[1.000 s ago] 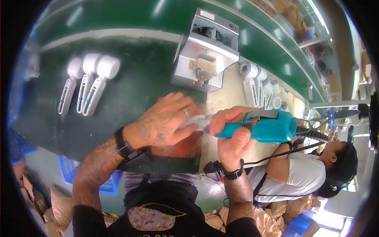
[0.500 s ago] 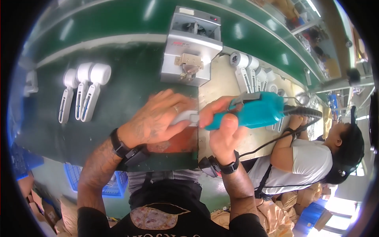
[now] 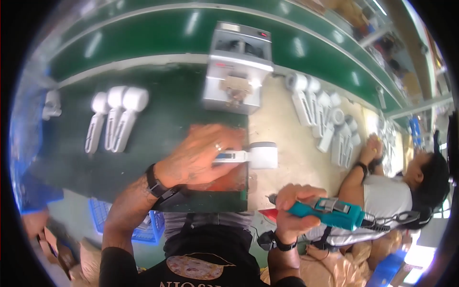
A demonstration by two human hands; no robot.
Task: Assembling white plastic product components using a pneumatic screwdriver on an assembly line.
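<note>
My left hand [image 3: 203, 155] is closed around the handle of a white shower head [image 3: 263, 156], which lies level over the seam between the dark green and pale worktops. Its round head points right, and a slot with a blue strip shows in the handle beside my fingers. Off to the right, near the bench's front edge, my right hand [image 3: 295, 210] grips a teal electric screwdriver [image 3: 337, 214]. The tool's tip points left, apart from the shower head, and its dark cord runs right. My moving left hand is slightly blurred.
A silver bench machine [image 3: 236, 71] stands at the back middle. Several white shower heads [image 3: 126, 117] rest at left, with more [image 3: 306, 103] at right. A person in a white shirt [image 3: 387, 203] works close on my right. A blue crate [image 3: 143, 229] sits below the bench.
My right hand has drawn the screwdriver away from the shower head, down and right. The shower head's round end, hidden before, now shows. The view has shifted slightly.
</note>
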